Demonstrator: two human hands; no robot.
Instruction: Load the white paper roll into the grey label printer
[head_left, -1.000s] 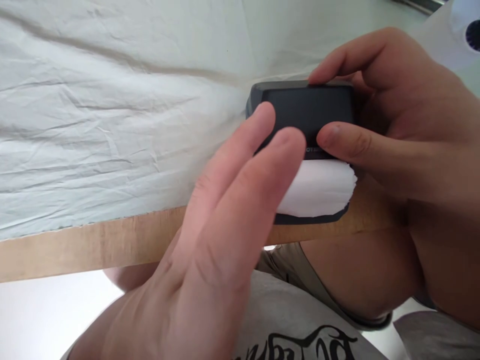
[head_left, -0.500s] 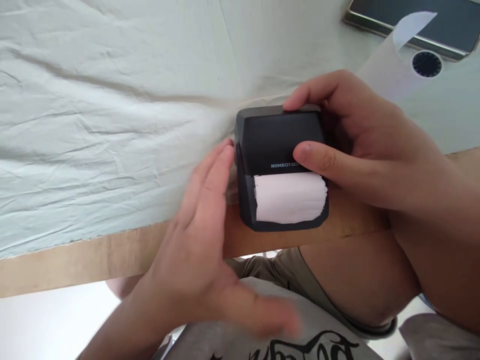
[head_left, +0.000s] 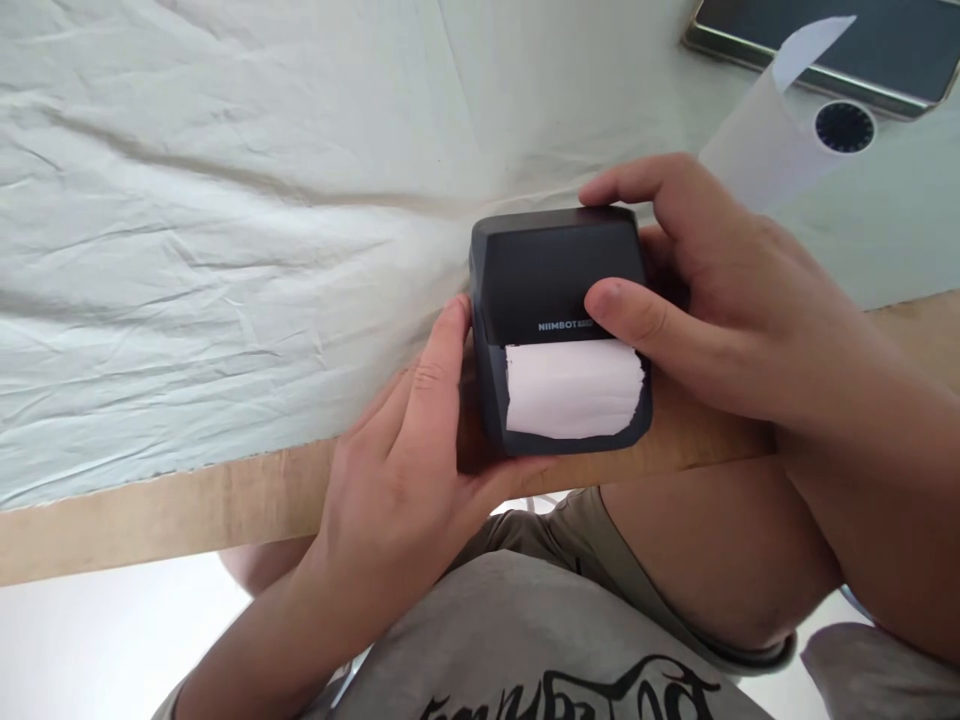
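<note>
A black label printer (head_left: 559, 270) marked NIIMBOT is held over the wooden edge of the table. From its front slot hangs a strip of white paper (head_left: 574, 390) with ragged edges. My right hand (head_left: 739, 290) grips the printer from the right, thumb on the top cover and forefinger along the far edge. Against the left side rests my left hand (head_left: 409, 450), its forefinger on the side wall and its thumb running under the near end. The other fingers of the left hand are partly hidden behind the forefinger.
A pale wrinkled cloth (head_left: 225, 250) covers the table down to the bare wooden edge (head_left: 187, 500). A roll of white paper (head_left: 757, 140) with a loose curled end lies beyond my right hand. Behind it is a dark flat device (head_left: 847, 40) with a shiny rim.
My left thumb has swung up from below to the near underside of the printer, and the left hand has closed around it. The printer and right hand have barely moved.
</note>
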